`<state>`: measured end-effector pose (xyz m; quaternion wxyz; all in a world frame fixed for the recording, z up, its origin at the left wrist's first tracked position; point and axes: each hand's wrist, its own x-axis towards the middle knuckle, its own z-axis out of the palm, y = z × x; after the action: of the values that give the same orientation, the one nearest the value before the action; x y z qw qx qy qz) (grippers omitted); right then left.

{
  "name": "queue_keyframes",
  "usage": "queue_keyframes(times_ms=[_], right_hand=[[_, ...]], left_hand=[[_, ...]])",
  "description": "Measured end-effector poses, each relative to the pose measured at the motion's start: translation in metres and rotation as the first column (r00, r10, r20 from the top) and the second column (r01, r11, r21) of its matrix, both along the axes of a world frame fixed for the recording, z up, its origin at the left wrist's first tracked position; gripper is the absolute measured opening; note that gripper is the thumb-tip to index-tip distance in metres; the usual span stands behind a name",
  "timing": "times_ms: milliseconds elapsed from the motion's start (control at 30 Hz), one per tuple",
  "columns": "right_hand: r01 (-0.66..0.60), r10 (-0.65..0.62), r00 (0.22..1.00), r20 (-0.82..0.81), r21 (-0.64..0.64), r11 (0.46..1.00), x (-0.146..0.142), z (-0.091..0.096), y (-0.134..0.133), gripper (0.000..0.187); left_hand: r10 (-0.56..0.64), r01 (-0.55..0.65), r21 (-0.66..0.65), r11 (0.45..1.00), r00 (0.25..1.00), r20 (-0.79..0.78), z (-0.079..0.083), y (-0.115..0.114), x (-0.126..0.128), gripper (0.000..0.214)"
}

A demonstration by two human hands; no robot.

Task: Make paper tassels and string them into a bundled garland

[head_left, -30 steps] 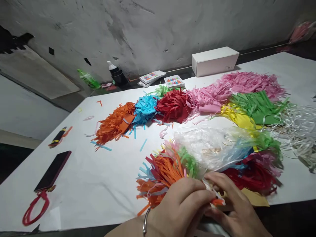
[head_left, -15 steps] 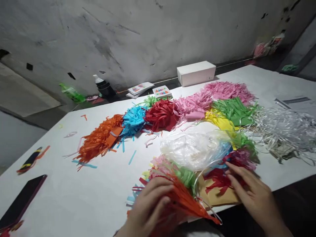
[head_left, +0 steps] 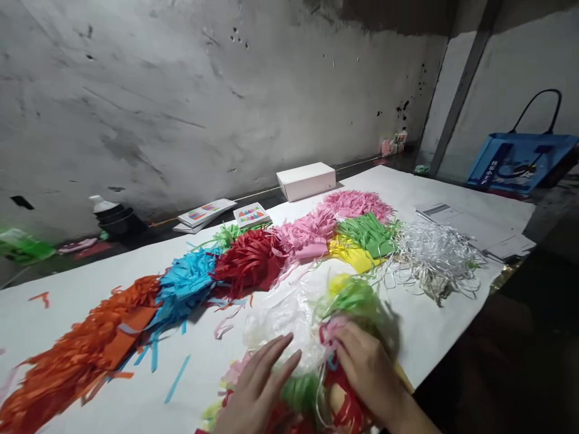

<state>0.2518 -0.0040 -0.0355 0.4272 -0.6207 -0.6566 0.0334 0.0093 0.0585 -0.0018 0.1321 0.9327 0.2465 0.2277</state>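
Note:
My right hand [head_left: 368,371] is closed in a pinch on pink tissue paper tassels [head_left: 333,330], with green and yellow fringed tissue [head_left: 353,298] just beyond. Beneath that hand lie red tissue strips [head_left: 346,392] and a white string. My left hand [head_left: 262,386] has its fingers apart and hovers over or rests on a fringed bunch; contact cannot be made out. Part of that bunch shows as green tissue [head_left: 302,389] and pink strips at its edge. A crumpled clear plastic bag [head_left: 284,319] lies between and behind my hands.
Across the white table [head_left: 199,337] runs a row of orange [head_left: 85,346], blue [head_left: 190,277], red [head_left: 248,259] and pink fringed tissue [head_left: 307,232]. Silver ribbon strands [head_left: 434,247] lie right. A white box [head_left: 306,181] and printed cards [head_left: 205,212] stand behind; a blue bag [head_left: 520,163] is far right.
The view has swung right, bringing the blue bag in. My right hand has closed on the pink tissue and lifted it; my left fingers have spread, and the orange tassel under them is mostly out of sight.

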Motion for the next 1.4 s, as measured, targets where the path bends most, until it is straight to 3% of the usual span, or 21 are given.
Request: queue_keyframes(times_ms=[100, 200, 267, 367, 500, 600, 733, 833, 933, 1000, 1033, 1100, 1133, 1233, 1300, 1400], right_hand=[[-0.075, 0.076, 0.997, 0.019, -0.031, 0.997, -0.016, 0.003, -0.012, 0.025], [-0.017, 0.018, 1.000, 0.007, -0.090, 0.996, 0.007, -0.012, -0.031, 0.024], [0.079, -0.081, 0.997, -0.009, -0.113, 0.990, 0.034, -0.026, -0.042, 0.028], [0.229, -0.239, 0.969, -0.057, -0.144, 0.963, 0.074, -0.042, -0.052, 0.024], [0.429, -0.463, 0.885, -0.052, -0.300, 0.852, 0.103, -0.048, -0.055, 0.023], [0.457, -0.485, 0.874, 0.014, -0.358, 0.814, 0.111, -0.058, -0.052, 0.025], [0.434, -0.429, 0.899, 0.093, -0.328, 0.839, 0.119, -0.075, -0.052, 0.030], [0.463, -0.437, 0.885, 0.160, -0.203, 0.863, 0.126, -0.060, -0.057, 0.038], [0.514, -0.495, 0.837, 0.232, -0.025, 0.857, 0.127, -0.013, -0.055, 0.041], [0.486, -0.486, 0.850, 0.204, 0.054, 0.872, 0.121, 0.025, -0.039, 0.037], [0.397, -0.399, 0.901, 0.169, 0.048, 0.917, 0.115, 0.040, -0.025, 0.035], [0.150, -0.139, 0.984, 0.110, -0.097, 0.984, 0.101, 0.060, 0.015, 0.034], [0.020, 0.001, 0.995, 0.100, -0.214, 0.977, 0.093, 0.063, 0.039, 0.037], [-0.094, 0.132, 0.987, 0.094, -0.333, 0.938, 0.065, 0.048, 0.112, 0.061], [-0.156, 0.201, 0.976, 0.084, -0.375, 0.914, 0.046, 0.031, 0.148, 0.043], [-0.274, 0.313, 0.948, 0.059, -0.352, 0.895, 0.022, 0.016, 0.171, 0.031]], left_hand=[[0.009, -0.010, -0.011, 1.000, 0.997, -0.077, -0.002, 0.033, 0.024, 0.055], [0.257, -0.264, -0.049, 0.963, 0.960, -0.106, -0.021, 0.073, 0.027, 0.053], [0.379, -0.397, -0.185, 0.899, 0.917, -0.124, -0.032, 0.093, 0.023, 0.062], [0.399, -0.409, -0.426, 0.807, 0.909, -0.118, -0.037, 0.109, 0.020, 0.063], [0.419, -0.373, -0.529, 0.762, 0.907, -0.037, -0.018, 0.133, 0.028, 0.019], [0.490, -0.346, -0.565, 0.749, 0.863, 0.121, 0.008, 0.163, 0.038, 0.029], [0.513, -0.286, -0.577, 0.765, 0.812, 0.279, 0.040, 0.201, 0.057, 0.045], [0.481, -0.257, -0.559, 0.788, 0.824, 0.300, 0.047, 0.215, 0.071, 0.043], [0.446, -0.271, -0.515, 0.813, 0.859, 0.251, 0.042, 0.222, 0.075, 0.040], [0.426, -0.287, -0.483, 0.827, 0.881, 0.205, 0.037, 0.224, 0.070, 0.048], [0.411, -0.288, -0.474, 0.832, 0.894, 0.178, 0.035, 0.224, 0.067, 0.056], [0.358, -0.268, -0.469, 0.842, 0.927, 0.113, 0.030, 0.221, 0.060, 0.071], [0.321, -0.250, -0.469, 0.847, 0.944, 0.077, 0.027, 0.218, 0.058, 0.079], [0.191, -0.174, -0.462, 0.870, 0.982, -0.009, 0.016, 0.201, 0.056, 0.097], [0.112, -0.114, -0.447, 0.887, 0.993, -0.030, 0.004, 0.186, 0.060, 0.107], [0.042, -0.042, -0.410, 0.911, 0.999, -0.010, -0.015, 0.169, 0.073, 0.107]])
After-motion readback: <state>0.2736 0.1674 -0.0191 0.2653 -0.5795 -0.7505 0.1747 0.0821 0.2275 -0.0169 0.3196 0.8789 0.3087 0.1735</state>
